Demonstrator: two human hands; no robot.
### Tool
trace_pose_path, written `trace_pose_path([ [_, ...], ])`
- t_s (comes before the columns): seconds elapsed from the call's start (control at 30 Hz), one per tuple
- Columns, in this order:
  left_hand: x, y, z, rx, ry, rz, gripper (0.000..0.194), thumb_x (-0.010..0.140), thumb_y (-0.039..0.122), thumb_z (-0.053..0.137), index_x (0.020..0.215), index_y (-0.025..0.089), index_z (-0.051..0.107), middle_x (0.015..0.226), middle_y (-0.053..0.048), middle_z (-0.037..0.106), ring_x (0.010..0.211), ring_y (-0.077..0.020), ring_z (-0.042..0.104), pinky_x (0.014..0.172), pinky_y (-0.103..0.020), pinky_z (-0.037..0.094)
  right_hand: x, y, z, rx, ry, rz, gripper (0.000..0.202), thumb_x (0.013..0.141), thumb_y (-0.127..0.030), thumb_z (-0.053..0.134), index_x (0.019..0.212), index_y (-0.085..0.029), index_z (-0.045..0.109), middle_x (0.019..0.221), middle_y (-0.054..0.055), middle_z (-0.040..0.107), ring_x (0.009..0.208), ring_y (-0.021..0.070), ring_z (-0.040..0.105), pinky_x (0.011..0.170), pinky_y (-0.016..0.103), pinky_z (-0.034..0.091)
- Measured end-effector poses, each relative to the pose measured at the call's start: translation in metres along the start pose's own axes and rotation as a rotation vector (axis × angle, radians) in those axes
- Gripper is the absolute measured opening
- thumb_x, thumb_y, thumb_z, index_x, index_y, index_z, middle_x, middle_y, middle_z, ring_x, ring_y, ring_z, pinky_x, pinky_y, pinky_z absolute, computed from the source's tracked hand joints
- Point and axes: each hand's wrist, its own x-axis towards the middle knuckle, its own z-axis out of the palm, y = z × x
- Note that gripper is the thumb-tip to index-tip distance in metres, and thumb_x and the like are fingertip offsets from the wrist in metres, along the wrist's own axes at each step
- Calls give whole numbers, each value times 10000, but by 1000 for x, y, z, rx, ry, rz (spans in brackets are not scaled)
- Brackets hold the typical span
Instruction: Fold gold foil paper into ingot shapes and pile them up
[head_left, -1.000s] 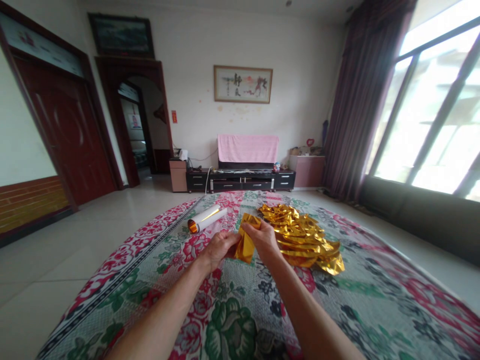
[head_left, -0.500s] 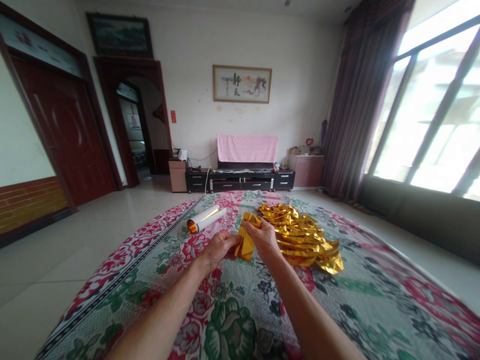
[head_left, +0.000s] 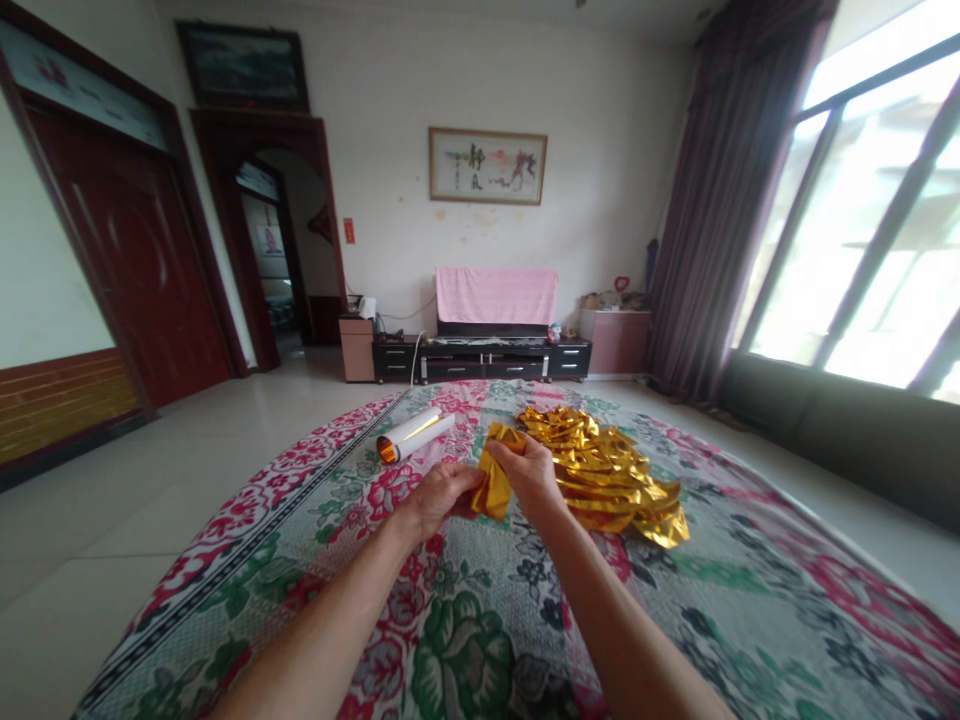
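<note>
Between my two hands is a folded strip of gold foil (head_left: 495, 490), held above the flowered cloth. My left hand (head_left: 442, 497) pinches its left edge near the lower part. With thumb and fingers, my right hand (head_left: 529, 470) grips the upper right of the same strip. Right behind my right hand lies a heap of crumpled gold foil (head_left: 615, 475). To the left, beyond my left hand, a white roll with a gold inside (head_left: 414, 435) rests on the cloth.
A flowered cloth (head_left: 300, 540) covers the large rounded surface before me. Against the far wall stands a low black cabinet (head_left: 510, 370), with a pink cloth (head_left: 496, 295) draped over something on it. A window (head_left: 870, 230) and dark curtain (head_left: 720, 200) are on the right.
The foil strip has shifted and tilted very slightly between my hands, both of which keep their grip. The heap and the roll lie where they were.
</note>
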Motion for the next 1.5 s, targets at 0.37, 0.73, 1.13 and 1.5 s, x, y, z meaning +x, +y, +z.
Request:
trace_pose_path([
  [0.37,-1,-1,-3,70,-96,-40,381,648,488,604,769,129,650,654,-60,645,549,-143,600,479,-201,370,3,1,-5,21,14,27,266,532,-343,672,678,-153,557,527,-43,545,451,92,468,444,209,382],
  [0.73,-1,1,-1,90,-98,-40,401,637,508,603,738,120,627,615,-56,630,521,-139,598,461,-195,360,7,5,-8,13,8,23,266,541,-345,666,680,-148,554,525,-32,565,437,99,489,429,206,373],
  [1.13,-2,2,2,105,-70,-21,379,661,482,596,739,112,622,621,-43,628,483,-119,597,431,-171,352,7,2,-9,33,-5,55,288,532,-347,678,713,-150,573,540,-24,595,437,112,509,433,217,402],
  [1.5,0,3,7,126,64,-5,376,657,475,611,751,112,636,587,-39,631,463,-119,591,428,-173,348,8,2,-7,63,8,26,299,536,-348,690,725,-152,567,518,-34,572,429,104,490,451,220,406],
])
